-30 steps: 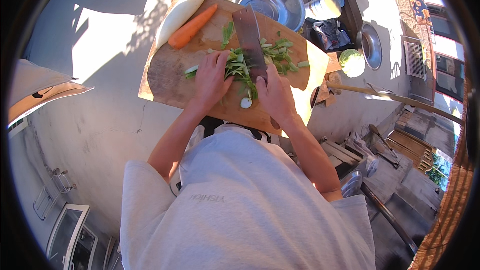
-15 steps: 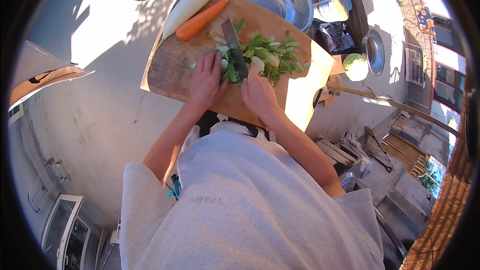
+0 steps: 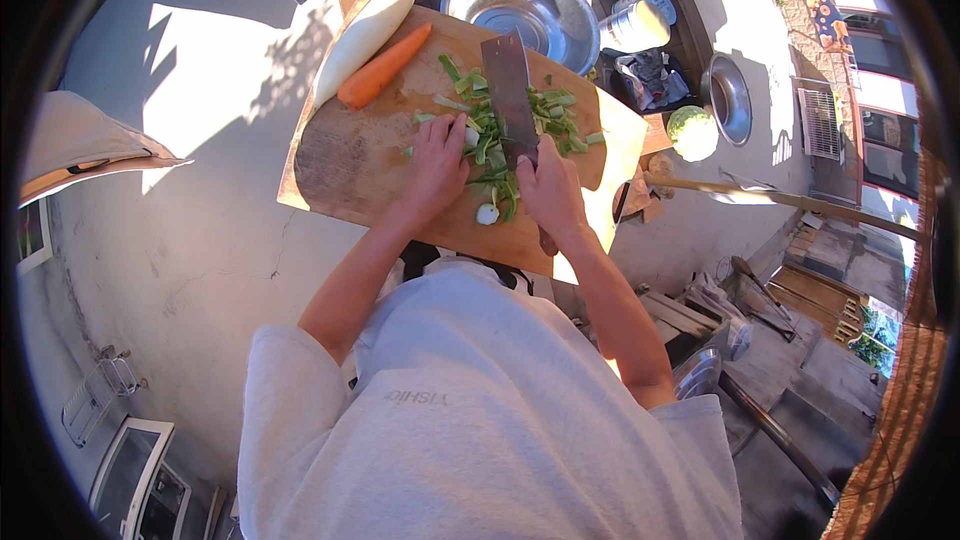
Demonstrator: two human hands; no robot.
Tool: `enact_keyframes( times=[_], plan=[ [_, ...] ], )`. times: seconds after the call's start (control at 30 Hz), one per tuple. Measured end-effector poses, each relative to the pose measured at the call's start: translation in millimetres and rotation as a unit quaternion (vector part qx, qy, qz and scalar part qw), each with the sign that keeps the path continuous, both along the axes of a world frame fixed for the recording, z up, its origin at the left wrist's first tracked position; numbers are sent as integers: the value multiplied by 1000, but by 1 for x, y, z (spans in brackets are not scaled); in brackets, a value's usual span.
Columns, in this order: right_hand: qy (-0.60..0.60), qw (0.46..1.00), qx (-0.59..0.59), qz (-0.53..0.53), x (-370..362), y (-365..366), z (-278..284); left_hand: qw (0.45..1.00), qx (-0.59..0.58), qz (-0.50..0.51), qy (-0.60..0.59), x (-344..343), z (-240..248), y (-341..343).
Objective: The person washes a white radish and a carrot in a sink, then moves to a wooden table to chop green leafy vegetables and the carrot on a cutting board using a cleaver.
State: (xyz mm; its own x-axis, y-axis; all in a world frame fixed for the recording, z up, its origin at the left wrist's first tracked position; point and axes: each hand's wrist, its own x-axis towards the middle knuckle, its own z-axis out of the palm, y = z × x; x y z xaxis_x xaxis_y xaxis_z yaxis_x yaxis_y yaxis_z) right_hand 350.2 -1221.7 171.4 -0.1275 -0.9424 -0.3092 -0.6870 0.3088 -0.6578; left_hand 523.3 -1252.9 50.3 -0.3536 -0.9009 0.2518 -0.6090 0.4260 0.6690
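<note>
On the wooden cutting board, my right hand grips a cleaver by its handle. The dark blade points away from me, its broad side showing, among chopped leafy greens. Left of the blade, my left hand rests on the board, its fingers bent together against more greens. A small white stem end lies between my hands, near the front of the board. At the far left of the board a long white radish lies beside an orange carrot.
Beyond the board stands a metal basin. Jars and a crumpled bag sit in a dark tray to its right. Farther right are a round green vegetable, a metal bowl and a long wooden pole.
The cleaver has moved right and now shows its broad side, with greens on both sides. A white stem end now shows near the board's front. My left hand stays on the greens.
</note>
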Motion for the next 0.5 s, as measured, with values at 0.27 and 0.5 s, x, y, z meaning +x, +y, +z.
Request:
enact_keyframes(
  times=[0.27, 0.5],
  plan=[
    [88, 988, 50, 120, 20, 13, 12, 997, 61, 20, 48, 34, 28, 11],
    [106, 985, 25, 131, 37, 9, -25, 996, 0, 19, 83, 36, 17, 18]
  ],
)
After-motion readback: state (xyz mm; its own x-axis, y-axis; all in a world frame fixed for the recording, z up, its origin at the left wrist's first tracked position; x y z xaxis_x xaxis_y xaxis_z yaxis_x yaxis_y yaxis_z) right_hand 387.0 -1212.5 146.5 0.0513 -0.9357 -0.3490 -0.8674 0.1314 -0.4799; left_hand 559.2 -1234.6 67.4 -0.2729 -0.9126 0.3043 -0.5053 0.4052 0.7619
